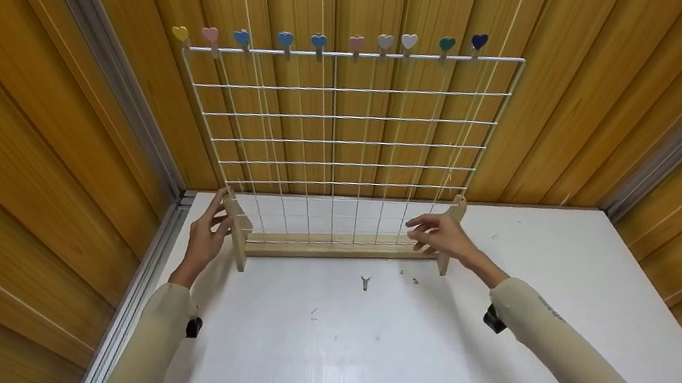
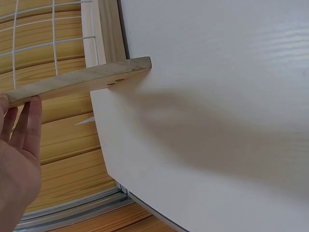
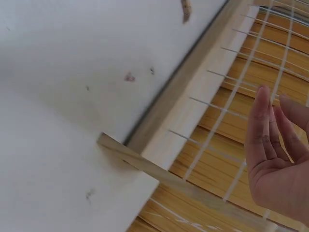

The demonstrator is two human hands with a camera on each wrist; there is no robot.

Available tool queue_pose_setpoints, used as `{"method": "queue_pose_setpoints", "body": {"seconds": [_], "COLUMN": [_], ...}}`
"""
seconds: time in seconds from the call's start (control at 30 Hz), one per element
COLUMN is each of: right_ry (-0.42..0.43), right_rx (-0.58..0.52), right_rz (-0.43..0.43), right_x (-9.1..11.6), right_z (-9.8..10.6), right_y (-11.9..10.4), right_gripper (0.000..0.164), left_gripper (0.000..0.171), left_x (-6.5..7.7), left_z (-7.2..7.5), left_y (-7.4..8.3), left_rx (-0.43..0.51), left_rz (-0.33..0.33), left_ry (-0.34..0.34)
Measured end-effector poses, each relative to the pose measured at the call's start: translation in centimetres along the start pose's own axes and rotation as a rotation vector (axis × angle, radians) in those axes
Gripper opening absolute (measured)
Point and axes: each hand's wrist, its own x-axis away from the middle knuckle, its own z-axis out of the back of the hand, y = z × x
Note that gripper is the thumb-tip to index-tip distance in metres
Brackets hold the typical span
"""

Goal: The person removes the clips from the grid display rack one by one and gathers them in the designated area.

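A white wire grid rack (image 1: 348,117) stands upright in a wooden stand (image 1: 341,251) on the white table. My left hand (image 1: 205,238) grips the stand's left side piece (image 1: 237,228) near its top, with thumb and fingers at the wood's edge in the left wrist view. In front of the grid near the right side piece (image 1: 455,212), my right hand (image 1: 444,236) hovers with loosely bent fingers. Nothing shows between its fingertips in the right wrist view. Several heart-topped clothespins, such as a pink one (image 1: 356,44) and a green one (image 1: 447,43), line the grid's top wire.
A small wooden clothespin piece (image 1: 365,282) lies on the white table (image 1: 300,350) before the stand, with tiny brown bits (image 1: 415,280) to its right. Wood-patterned panels (image 1: 577,83) surround the table, and a metal rail (image 1: 137,297) runs along its left edge.
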Motion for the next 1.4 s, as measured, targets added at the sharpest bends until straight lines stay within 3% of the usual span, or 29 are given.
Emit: {"method": "queue_pose_setpoints", "body": {"seconds": [0.17,0.37,0.57,0.7,0.77,0.87,1.1,1.2,1.4], "right_ry": [0.080,0.205,0.488,0.696,0.761,0.748,0.475,0.459,0.475], "right_rx": [0.008,0.034,0.071,0.025,-0.003,-0.067,-0.416,-0.480,-0.483], "right_rz": [0.053,0.199,0.299,0.386,0.421,0.455,0.500,0.486,0.444], "right_x": [0.9,1.8,1.8,0.8,0.2,-0.6,-1.2,-1.2,-1.2], "right_z": [4.5,9.0,12.9,14.0,14.2,14.4,14.7,14.6,14.7], "right_y": [-4.6,-10.6,-16.1,-18.3,-19.0,-19.6,-20.0,-20.1,-19.9], "right_gripper": [0.035,0.035,0.030,0.038,0.045,0.051,0.041,0.031,0.023], "left_gripper": [0.065,0.064,0.066,0.065,0.065,0.064,0.066,0.066,0.066], "left_x": [-0.1,0.1,0.2,-0.1,-0.3,-0.7,-1.3,-1.2,-0.7], "left_z": [-0.4,-0.9,-1.6,-1.6,-1.6,-1.7,-2.1,-2.4,-2.8], "left_y": [-0.1,-0.1,-0.4,-0.6,-0.7,-0.8,-0.7,-0.7,-0.4], "left_rx": [0.021,0.026,0.045,0.032,0.027,0.017,0.016,0.023,0.032], "left_rz": [-0.035,-0.049,-0.019,-0.032,-0.044,-0.075,-0.078,-0.086,-0.098], "left_ry": [-0.008,0.010,-0.020,0.009,0.024,0.034,0.019,0.024,0.016]}}
